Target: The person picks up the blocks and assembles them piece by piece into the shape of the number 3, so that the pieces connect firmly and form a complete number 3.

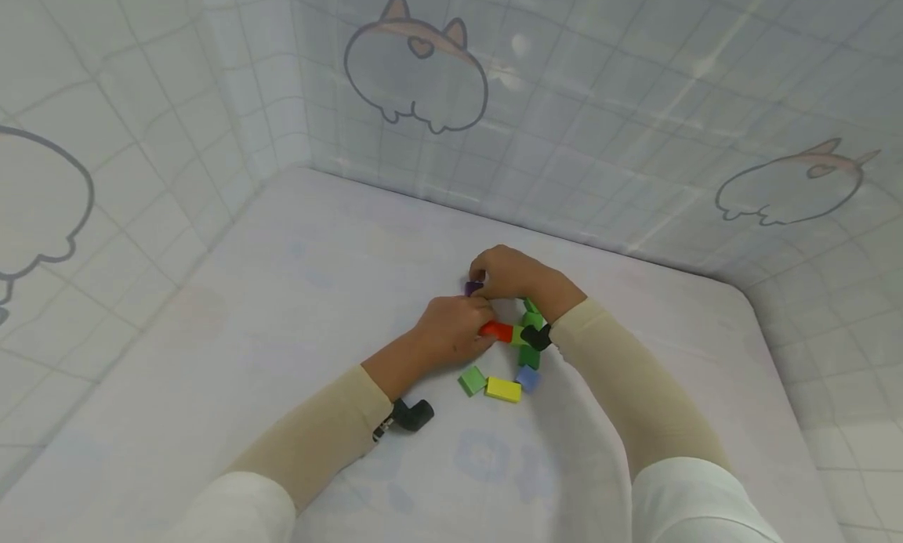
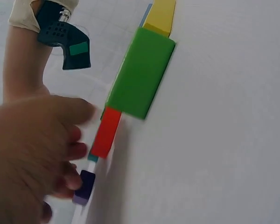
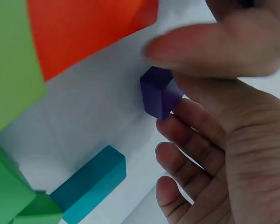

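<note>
My right hand [image 1: 513, 273] pinches a small purple block [image 3: 157, 95] between its thumb and fingers. In the right wrist view the block is upright, close to the white surface. Beside it my left hand [image 1: 455, 327] is loosely bent near the left end of a red block [image 1: 499, 331]; the left wrist view shows its thumb [image 2: 81, 109] apart from the red block. Nothing plainly shows in its grasp, though part of it is hidden. A teal block [image 3: 91, 184] lies beyond the red one in the right wrist view.
A curved row holds green blocks [image 1: 529, 357], a blue block [image 1: 527, 378], a yellow block [image 1: 503, 389] and a light green block [image 1: 473, 381]. The white surface [image 1: 317, 292] meets tiled-pattern walls [image 1: 600, 135] at the back and sides. Each wrist carries a black camera.
</note>
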`<state>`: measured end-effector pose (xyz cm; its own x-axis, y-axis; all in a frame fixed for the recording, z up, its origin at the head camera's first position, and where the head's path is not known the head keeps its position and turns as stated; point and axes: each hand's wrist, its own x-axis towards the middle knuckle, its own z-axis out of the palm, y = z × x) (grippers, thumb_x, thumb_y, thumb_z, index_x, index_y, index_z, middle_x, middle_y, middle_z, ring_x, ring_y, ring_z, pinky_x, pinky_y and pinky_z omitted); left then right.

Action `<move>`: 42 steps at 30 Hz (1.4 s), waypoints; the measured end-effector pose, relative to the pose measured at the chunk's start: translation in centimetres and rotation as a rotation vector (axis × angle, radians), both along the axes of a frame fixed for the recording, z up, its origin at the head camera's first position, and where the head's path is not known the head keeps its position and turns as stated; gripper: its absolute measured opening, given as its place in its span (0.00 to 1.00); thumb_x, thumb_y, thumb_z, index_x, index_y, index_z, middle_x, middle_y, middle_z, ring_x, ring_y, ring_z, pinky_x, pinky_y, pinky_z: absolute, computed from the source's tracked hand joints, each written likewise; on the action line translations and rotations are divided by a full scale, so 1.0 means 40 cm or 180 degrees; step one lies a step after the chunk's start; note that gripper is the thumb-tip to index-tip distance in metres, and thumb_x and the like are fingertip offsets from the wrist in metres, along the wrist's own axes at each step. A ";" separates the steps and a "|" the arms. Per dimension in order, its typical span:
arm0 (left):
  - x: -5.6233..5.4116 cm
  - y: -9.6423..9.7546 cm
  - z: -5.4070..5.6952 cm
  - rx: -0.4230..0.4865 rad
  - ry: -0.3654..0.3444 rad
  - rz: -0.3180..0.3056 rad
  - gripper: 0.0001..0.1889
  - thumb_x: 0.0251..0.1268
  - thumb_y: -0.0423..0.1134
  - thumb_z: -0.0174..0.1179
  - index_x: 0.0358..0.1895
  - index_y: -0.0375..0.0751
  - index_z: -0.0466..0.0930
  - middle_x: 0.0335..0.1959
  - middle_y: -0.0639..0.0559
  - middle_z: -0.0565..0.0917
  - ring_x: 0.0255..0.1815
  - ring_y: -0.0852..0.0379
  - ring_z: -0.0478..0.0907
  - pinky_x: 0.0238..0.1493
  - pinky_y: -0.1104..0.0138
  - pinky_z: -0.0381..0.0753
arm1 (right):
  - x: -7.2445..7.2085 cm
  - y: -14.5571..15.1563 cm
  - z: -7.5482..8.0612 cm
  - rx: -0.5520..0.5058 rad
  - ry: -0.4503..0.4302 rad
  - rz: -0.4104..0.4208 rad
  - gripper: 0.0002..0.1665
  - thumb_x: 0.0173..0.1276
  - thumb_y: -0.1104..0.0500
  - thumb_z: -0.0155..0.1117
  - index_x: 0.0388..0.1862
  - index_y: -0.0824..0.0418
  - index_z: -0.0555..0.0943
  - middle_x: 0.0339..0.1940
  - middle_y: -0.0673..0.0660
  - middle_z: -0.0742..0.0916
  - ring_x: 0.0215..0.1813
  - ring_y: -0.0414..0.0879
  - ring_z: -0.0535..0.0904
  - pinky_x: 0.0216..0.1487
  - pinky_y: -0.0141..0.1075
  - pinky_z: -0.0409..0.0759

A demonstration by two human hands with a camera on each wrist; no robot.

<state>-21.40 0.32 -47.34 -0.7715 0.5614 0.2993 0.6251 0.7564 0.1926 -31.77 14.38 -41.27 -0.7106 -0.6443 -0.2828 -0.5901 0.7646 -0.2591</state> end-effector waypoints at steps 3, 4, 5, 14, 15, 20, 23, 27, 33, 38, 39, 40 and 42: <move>-0.013 -0.009 -0.004 0.0223 0.0205 0.0138 0.11 0.67 0.48 0.60 0.43 0.48 0.87 0.40 0.59 0.86 0.35 0.63 0.82 0.30 0.69 0.81 | -0.001 0.011 0.003 -0.0062 0.0011 -0.0035 0.16 0.65 0.53 0.69 0.50 0.55 0.86 0.48 0.51 0.87 0.53 0.46 0.80 0.56 0.42 0.79; -0.018 -0.014 -0.006 0.0294 0.0261 0.0216 0.10 0.67 0.47 0.60 0.42 0.48 0.87 0.39 0.59 0.86 0.35 0.63 0.82 0.30 0.69 0.81 | -0.001 0.017 0.004 -0.0079 0.0031 -0.0054 0.15 0.66 0.53 0.68 0.50 0.56 0.86 0.49 0.51 0.87 0.53 0.47 0.80 0.56 0.43 0.79; -0.023 -0.018 -0.008 0.0358 0.0301 0.0305 0.09 0.67 0.46 0.61 0.42 0.48 0.87 0.39 0.59 0.86 0.35 0.63 0.83 0.30 0.69 0.81 | -0.002 0.023 0.006 -0.0096 0.0058 -0.0074 0.15 0.67 0.54 0.67 0.51 0.56 0.86 0.49 0.51 0.87 0.54 0.47 0.80 0.57 0.43 0.79; -0.055 -0.037 -0.021 0.0342 -0.0033 0.0695 0.15 0.67 0.44 0.63 0.53 0.45 0.83 0.52 0.53 0.82 0.48 0.58 0.81 0.48 0.65 0.84 | -0.007 0.089 0.014 -0.0060 0.0214 -0.0332 0.17 0.68 0.57 0.67 0.54 0.59 0.84 0.52 0.55 0.86 0.57 0.51 0.80 0.60 0.46 0.77; -0.056 -0.038 -0.022 0.0333 -0.0067 0.0710 0.15 0.67 0.44 0.63 0.54 0.44 0.82 0.54 0.53 0.82 0.50 0.57 0.81 0.49 0.64 0.84 | -0.007 0.095 0.015 -0.0050 0.0211 -0.0352 0.17 0.68 0.56 0.67 0.54 0.59 0.84 0.52 0.55 0.86 0.57 0.52 0.79 0.60 0.46 0.77; -0.062 -0.042 -0.027 0.0243 -0.0147 0.0793 0.16 0.67 0.44 0.63 0.55 0.47 0.83 0.57 0.55 0.82 0.54 0.56 0.81 0.52 0.62 0.83 | -0.011 0.116 0.012 0.0022 0.0188 -0.0410 0.18 0.67 0.54 0.69 0.54 0.58 0.84 0.52 0.55 0.86 0.55 0.50 0.79 0.58 0.45 0.78; -0.064 -0.046 -0.028 0.0214 -0.0168 0.0802 0.16 0.68 0.44 0.63 0.56 0.47 0.83 0.58 0.55 0.81 0.56 0.56 0.80 0.53 0.62 0.82 | -0.011 0.128 0.007 0.0042 0.0159 -0.0486 0.18 0.67 0.54 0.69 0.54 0.57 0.84 0.52 0.55 0.86 0.55 0.50 0.79 0.57 0.45 0.79; -0.064 -0.051 -0.026 0.0175 -0.0184 0.0843 0.18 0.69 0.45 0.62 0.59 0.46 0.82 0.60 0.54 0.81 0.58 0.56 0.80 0.55 0.61 0.81 | -0.008 0.141 -0.003 0.0033 0.0125 -0.0611 0.18 0.68 0.54 0.69 0.54 0.57 0.85 0.51 0.54 0.86 0.53 0.49 0.79 0.56 0.45 0.79; -0.067 -0.055 -0.025 0.0108 -0.0223 0.0921 0.19 0.69 0.45 0.62 0.60 0.46 0.81 0.61 0.53 0.81 0.59 0.56 0.80 0.56 0.61 0.81 | 0.000 0.153 -0.020 -0.0105 0.0098 -0.0712 0.18 0.68 0.55 0.69 0.55 0.58 0.85 0.50 0.55 0.86 0.50 0.50 0.79 0.54 0.43 0.80; -0.069 -0.051 -0.023 0.0162 -0.0272 0.0917 0.16 0.71 0.42 0.61 0.58 0.45 0.82 0.58 0.53 0.83 0.57 0.56 0.81 0.55 0.61 0.82 | 0.004 0.161 -0.028 -0.0186 0.0104 -0.0774 0.18 0.67 0.55 0.69 0.54 0.59 0.85 0.48 0.54 0.87 0.48 0.49 0.79 0.52 0.41 0.81; -0.069 -0.050 -0.022 0.0170 -0.0292 0.0923 0.16 0.71 0.42 0.60 0.58 0.45 0.82 0.58 0.53 0.83 0.56 0.56 0.82 0.55 0.61 0.82 | 0.005 0.162 -0.028 -0.0196 0.0104 -0.0786 0.17 0.67 0.56 0.70 0.54 0.59 0.85 0.48 0.55 0.87 0.48 0.49 0.79 0.51 0.41 0.81; -0.070 -0.049 -0.021 0.0173 -0.0323 0.0936 0.16 0.71 0.42 0.60 0.58 0.45 0.82 0.58 0.53 0.83 0.56 0.56 0.82 0.55 0.60 0.82 | 0.006 0.163 -0.028 -0.0207 0.0101 -0.0800 0.17 0.67 0.56 0.70 0.54 0.59 0.85 0.47 0.55 0.87 0.47 0.49 0.79 0.51 0.41 0.81; -0.072 -0.045 -0.017 0.0195 -0.0390 0.0946 0.16 0.71 0.43 0.61 0.58 0.45 0.82 0.57 0.53 0.84 0.55 0.56 0.82 0.55 0.60 0.82 | 0.008 0.166 -0.027 -0.0225 0.0088 -0.0834 0.17 0.67 0.56 0.70 0.53 0.59 0.86 0.47 0.55 0.87 0.47 0.49 0.79 0.50 0.40 0.81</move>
